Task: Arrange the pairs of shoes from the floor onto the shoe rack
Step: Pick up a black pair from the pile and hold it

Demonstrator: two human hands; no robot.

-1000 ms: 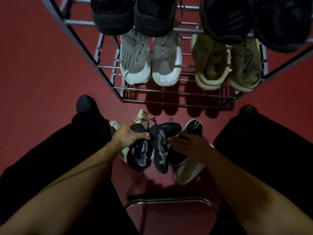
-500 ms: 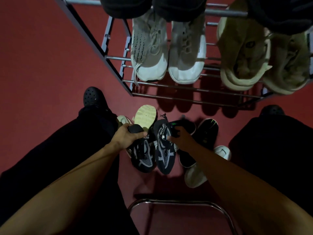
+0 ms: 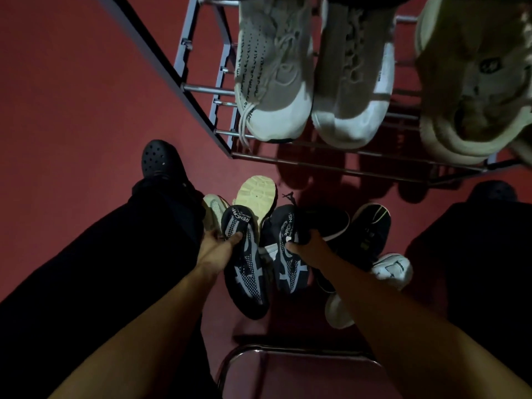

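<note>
Gripping, left hand (image 3: 215, 245): your fingers curl round the left dark shoe (image 3: 245, 272) at its collar.
Right hand (image 3: 305, 245): you clutch the right dark shoe (image 3: 288, 254) likewise.
Position: both shoes hang over the red floor (image 3: 72, 110), below the shoe rack (image 3: 331, 164).
Writing: white heel lettering, too blurred to read.

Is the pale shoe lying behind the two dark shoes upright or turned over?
Turned over: the pale shoe shows its treaded sole, beside the left dark shoe.
</note>
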